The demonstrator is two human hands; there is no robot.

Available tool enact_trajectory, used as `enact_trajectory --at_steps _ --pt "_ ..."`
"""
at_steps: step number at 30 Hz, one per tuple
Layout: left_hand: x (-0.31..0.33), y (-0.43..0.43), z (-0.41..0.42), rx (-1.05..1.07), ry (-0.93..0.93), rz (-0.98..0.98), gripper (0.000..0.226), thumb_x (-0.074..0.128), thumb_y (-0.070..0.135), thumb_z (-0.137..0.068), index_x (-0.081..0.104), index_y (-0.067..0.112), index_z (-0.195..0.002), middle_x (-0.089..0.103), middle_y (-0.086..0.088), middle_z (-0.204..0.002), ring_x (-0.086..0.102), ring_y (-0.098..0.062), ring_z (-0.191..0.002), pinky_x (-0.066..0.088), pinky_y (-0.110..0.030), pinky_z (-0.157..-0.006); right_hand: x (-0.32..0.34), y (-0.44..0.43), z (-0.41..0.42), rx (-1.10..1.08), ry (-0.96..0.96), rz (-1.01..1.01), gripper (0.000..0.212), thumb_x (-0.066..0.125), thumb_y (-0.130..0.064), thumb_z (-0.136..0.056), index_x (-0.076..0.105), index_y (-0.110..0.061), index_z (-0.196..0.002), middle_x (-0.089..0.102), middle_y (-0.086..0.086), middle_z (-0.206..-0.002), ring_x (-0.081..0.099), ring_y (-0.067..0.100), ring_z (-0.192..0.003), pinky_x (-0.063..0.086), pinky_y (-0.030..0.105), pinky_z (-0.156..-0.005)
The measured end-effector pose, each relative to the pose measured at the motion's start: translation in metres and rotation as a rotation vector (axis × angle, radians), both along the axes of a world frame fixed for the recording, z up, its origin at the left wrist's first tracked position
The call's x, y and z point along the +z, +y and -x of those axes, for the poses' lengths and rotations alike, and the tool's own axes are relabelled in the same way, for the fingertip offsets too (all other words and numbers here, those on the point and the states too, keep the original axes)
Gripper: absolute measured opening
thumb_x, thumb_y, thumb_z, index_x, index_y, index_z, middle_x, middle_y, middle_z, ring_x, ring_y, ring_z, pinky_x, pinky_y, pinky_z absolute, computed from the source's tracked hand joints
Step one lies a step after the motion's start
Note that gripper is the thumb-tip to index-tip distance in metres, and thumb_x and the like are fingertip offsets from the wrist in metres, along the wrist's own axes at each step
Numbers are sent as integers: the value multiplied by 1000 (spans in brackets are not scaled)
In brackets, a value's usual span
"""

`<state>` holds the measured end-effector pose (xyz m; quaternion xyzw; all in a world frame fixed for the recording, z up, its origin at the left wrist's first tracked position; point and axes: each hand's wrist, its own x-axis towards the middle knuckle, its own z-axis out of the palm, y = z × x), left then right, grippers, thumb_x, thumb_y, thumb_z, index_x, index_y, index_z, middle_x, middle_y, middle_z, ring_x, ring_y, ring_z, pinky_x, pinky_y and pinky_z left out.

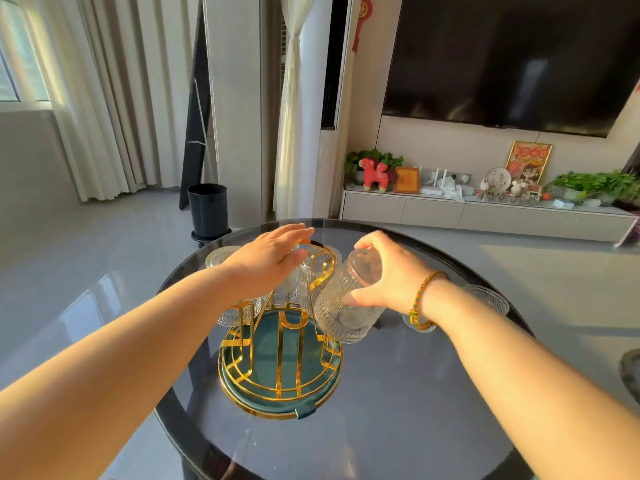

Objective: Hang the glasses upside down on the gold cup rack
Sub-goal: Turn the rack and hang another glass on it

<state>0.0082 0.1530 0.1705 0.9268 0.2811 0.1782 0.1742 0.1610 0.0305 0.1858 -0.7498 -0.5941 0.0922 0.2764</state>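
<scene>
We hold a ribbed glass (pixel 348 299) in our right hand (pixel 388 275), fingers wrapped over its upper body and thumb pressed on the near side. The glass is inverted and tilted: its closed base points up and slightly far, its open mouth down and toward us, so the long axis leans rather than standing plumb. It sits just to the right of the gold cup rack (pixel 280 355), touching or nearly touching the curved gold arm at the top right; we cannot tell which. The mouth hangs above the rack's right edge, over the teal tray (pixel 277 351) that forms its base.

Our left hand (pixel 273 258) is flat and open, fingers together and stretched far, palm down on top of the rack's handle, gripping nothing. It appears to steady the rack.

At least 3 glasses already hang on the far and left pegs, partly hidden under the left hand. 1 more glass (pixel 488 299) stands on the round glass table (pixel 398 410) to the right, behind our right wrist, and another (pixel 221 256) sits at far left.

The coming move, we judge, turns on bringing the glass's axis upright and its mouth leftward over a free near-right peg. The right hand is the nearer one and already carries the load.
</scene>
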Motion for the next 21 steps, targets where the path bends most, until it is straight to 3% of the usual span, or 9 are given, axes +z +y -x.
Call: enact_trajectory --at_steps 8,14,21 --pt "-3 -2 1 -18 -65 14 41 27 28 -93 22 27 -134 25 0 -147 25 -21 -132 25 -36 -107 -27 16 12 10 -43 109 78 76 -37 -58 36 -21 -124 41 5 -134 39 22 -121 36 33 -96" --pt "-4 -1 1 -11 -75 9 41 28 26 -93 24 26 -133 28 -1 -145 28 -21 -131 27 -35 -105 -39 18 12 -27 -34 104 83 75 -38 -58 30 -23 -126 43 6 -132 41 24 -117 39 35 -94" --pt "5 -2 -7 77 -116 -16 35 31 26 -93 42 20 -125 51 -8 -132 49 -25 -118 41 -36 -96 -50 21 15 -77 -62 35 80 72 -37 -61 28 -23 -127 45 8 -129 40 29 -115 37 39 -94"
